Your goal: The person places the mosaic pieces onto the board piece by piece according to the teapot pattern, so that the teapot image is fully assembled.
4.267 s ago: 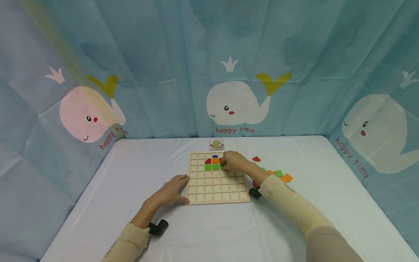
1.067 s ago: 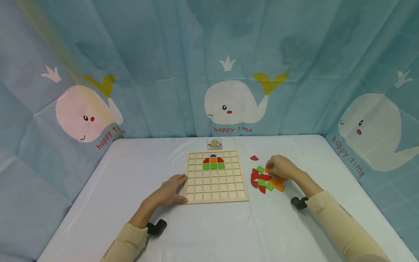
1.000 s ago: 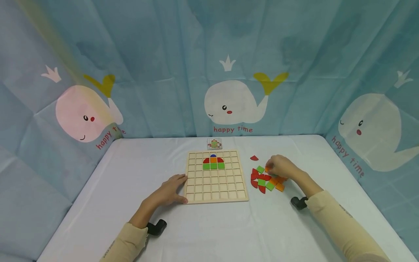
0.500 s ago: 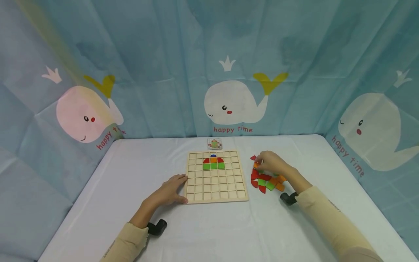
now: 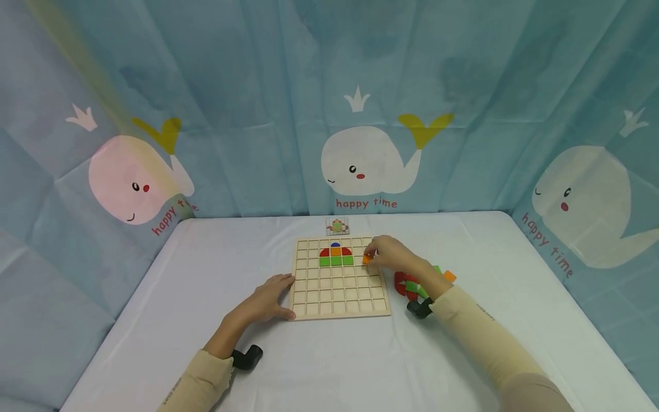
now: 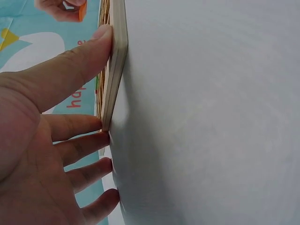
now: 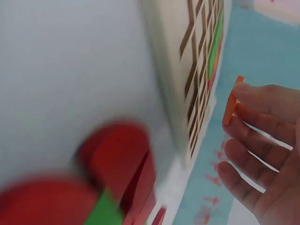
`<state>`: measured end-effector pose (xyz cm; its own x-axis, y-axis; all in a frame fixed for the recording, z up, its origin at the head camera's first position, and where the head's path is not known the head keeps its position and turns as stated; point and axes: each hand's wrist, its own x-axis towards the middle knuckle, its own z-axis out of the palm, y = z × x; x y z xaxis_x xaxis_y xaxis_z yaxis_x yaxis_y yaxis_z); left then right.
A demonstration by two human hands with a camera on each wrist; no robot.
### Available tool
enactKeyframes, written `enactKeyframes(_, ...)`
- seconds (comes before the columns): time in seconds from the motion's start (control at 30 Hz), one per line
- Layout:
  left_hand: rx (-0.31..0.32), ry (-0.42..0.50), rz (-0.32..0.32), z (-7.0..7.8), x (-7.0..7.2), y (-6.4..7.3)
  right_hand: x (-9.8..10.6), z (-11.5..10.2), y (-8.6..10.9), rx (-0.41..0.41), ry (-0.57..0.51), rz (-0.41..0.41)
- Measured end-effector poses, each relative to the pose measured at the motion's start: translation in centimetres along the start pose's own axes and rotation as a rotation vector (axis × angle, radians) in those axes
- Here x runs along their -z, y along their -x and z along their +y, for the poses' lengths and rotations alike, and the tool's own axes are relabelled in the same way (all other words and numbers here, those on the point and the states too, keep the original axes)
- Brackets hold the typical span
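1. Head view: the board (image 5: 338, 289) lies flat on the tabletop (image 5: 329, 366). Its upper cells hold a blue half-circle (image 5: 335, 245), below it an orange square (image 5: 336, 252) between two red pieces (image 5: 346, 252), then a row of three green squares (image 5: 337, 261). The right hand (image 5: 389, 252) holds an orange tile (image 5: 366, 260) over the board's upper right part. The left hand (image 5: 266, 298) lies at the board's left edge. Loose pieces (image 5: 400, 284), partly hidden by the right arm, lie right of the board; a small card (image 5: 337, 226) lies beyond it.
2. Left wrist view: the left hand's fingers are spread apart, thumb and forefinger touching the board's side.
3. Right wrist view: the right hand's thumb and first fingers are clamped on the orange tile, which is clear of the board; the remaining fingers are slightly bent.
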<state>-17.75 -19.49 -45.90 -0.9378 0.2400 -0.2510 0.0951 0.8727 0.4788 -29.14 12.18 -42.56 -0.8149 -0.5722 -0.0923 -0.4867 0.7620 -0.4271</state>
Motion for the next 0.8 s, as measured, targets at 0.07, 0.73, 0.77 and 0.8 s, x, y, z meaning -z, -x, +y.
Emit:
enactKeyframes(0.07,0.003,-0.004,0.000,0.0,0.0,0.0,-0.5,-0.6,-0.5,0.028,0.005,-0.007)
enactKeyframes(0.73,-0.005,-0.018,-0.002,0.2,0.1,0.0,-3.3,-5.2,-4.2,0.191,0.070,-0.051)
enactKeyframes(0.77,-0.004,-0.018,-0.002,0.2,0.1,0.0,-3.5,-5.3,-4.3,0.206,0.084,-0.050)
enactKeyframes(0.8,-0.003,-0.016,-0.002,0.2,0.1,0.0,-3.6,-5.5,-4.5,0.220,0.097,-0.048)
